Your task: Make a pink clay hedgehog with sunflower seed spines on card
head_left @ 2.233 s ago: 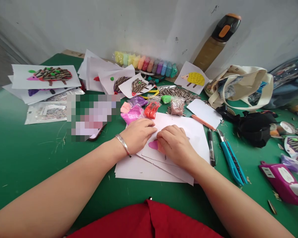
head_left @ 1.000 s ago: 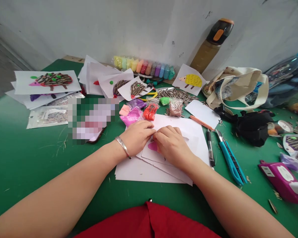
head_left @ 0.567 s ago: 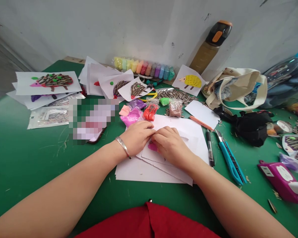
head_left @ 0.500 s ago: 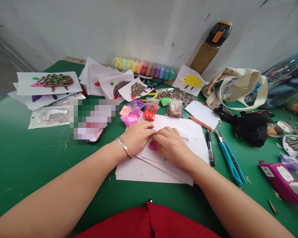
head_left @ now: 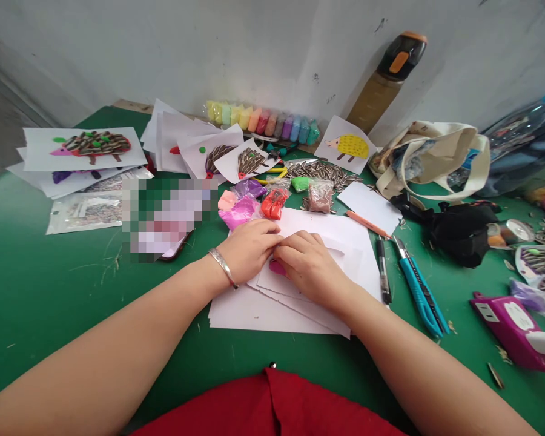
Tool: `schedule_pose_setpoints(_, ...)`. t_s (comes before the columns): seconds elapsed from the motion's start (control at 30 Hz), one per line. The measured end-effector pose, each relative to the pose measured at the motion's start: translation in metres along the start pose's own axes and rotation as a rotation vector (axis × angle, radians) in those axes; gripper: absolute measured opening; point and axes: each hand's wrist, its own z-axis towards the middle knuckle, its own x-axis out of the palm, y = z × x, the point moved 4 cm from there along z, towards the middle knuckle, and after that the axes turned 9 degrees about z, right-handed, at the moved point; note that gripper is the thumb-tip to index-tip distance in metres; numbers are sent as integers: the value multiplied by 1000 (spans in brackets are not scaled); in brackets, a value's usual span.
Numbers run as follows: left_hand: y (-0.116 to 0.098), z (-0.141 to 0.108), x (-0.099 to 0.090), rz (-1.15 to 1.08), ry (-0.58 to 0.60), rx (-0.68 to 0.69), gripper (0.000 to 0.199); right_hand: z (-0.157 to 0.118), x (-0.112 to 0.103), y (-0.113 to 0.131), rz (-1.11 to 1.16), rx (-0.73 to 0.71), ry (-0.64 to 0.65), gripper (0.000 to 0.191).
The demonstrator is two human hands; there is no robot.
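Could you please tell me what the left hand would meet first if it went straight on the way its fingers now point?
Most likely the right hand, which lies just ahead of the left hand over the white paper; whether the two touch is hard to tell here.

Green table [head_left: 63, 290] beside grey wall [head_left: 163, 48]

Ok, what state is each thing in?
Paper sheets: stacked unevenly
Left hand: on the paper sheets
Pink piece: partly covered
Right hand: curled over the pink piece
Utility knife: lying down, blade position unclear
Pen: lying down
Bottle: lid on
Tote bag: mouth open
Seeds: loose, heaped
Brown clay: bagged
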Motion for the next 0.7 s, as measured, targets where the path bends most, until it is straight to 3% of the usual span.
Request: schedule_pose_setpoints(0.7, 0, 0, -2, -11, 10, -12, 26, 0, -1, 2, 3, -25, 13, 18)
